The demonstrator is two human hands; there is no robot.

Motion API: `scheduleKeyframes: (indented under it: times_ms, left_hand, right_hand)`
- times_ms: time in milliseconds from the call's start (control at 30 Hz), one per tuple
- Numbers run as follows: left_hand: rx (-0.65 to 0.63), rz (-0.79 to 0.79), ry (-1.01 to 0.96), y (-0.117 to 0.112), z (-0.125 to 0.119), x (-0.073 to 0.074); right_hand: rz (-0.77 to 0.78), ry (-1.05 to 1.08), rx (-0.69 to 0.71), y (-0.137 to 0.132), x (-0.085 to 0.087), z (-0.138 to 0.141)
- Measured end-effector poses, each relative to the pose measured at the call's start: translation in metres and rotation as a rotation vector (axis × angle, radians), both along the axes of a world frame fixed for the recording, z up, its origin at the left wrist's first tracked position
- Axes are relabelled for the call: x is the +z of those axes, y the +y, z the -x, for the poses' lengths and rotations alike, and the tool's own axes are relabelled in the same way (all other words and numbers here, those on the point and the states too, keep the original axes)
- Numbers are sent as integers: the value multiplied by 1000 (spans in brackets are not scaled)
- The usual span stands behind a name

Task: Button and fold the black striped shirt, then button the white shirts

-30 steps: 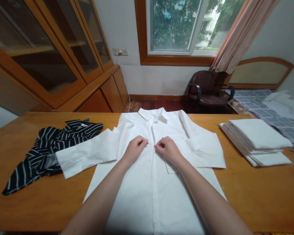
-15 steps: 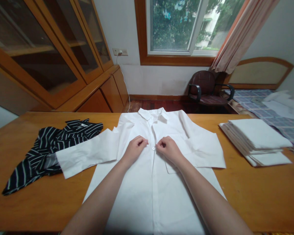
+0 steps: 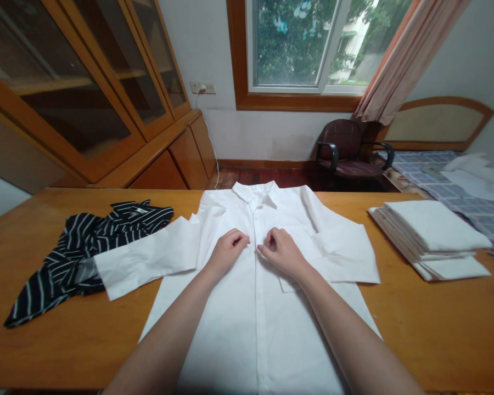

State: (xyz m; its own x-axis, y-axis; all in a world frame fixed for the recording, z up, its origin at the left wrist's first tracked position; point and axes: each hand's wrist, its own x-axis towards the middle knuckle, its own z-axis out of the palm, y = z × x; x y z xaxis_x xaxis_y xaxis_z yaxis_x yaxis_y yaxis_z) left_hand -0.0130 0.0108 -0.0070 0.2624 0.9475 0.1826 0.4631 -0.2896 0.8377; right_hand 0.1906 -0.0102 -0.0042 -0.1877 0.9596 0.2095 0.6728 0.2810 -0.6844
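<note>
A white button-up shirt point(image 3: 230, 307) lies front up and spread flat, its collar at the far end and both sleeves out to the sides. Over its chest, my left hand point(image 3: 228, 250) is closed in a pinch just left of the button placket, on the shirt's fabric. My right hand point(image 3: 283, 252) has curled fingers, with its thumb tip pressed at the placket's edge, gripping the cloth there. The shirt button near the right thumb is hidden. A chest pocket lies partly under the right wrist.
The shirt rests on a wooden table point(image 3: 432, 329). At left, a black-and-white striped garment point(image 3: 86, 241) lies crumpled, touching the shirt's sleeve. A stack of folded white cloth point(image 3: 432, 230) sits at right. Beyond the table are an office chair point(image 3: 346, 148) and a glass-doored cabinet point(image 3: 119, 109).
My right hand has shifted slightly left, its thumb now on the placket and its fingers raised a little. The button seen between the hands is now covered. My left hand has barely moved.
</note>
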Motion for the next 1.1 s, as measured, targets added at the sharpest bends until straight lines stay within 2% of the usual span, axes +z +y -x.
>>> scheduleKeyframes:
  times_ms: [200,333,767,1000,1100]
  left_hand:
    - [-3,-9,7,-1,-1,2]
    - [1,2,10,-1,-1,5]
    - [-20,-22,11,0,0,-2]
    - [-30,-44,32,0,-1,-3]
    - [-33,-48,33,0,0,-3]
  right_hand:
    - [-80,-157,297,-7,7,1]
    - [-95,-184,328,-6,5,1]
    - [-71,-264,118,-1,-2,-5]
    - [-54,-287,-62,6,-11,-9]
    - [-41,-312,-203,8,-12,-11]
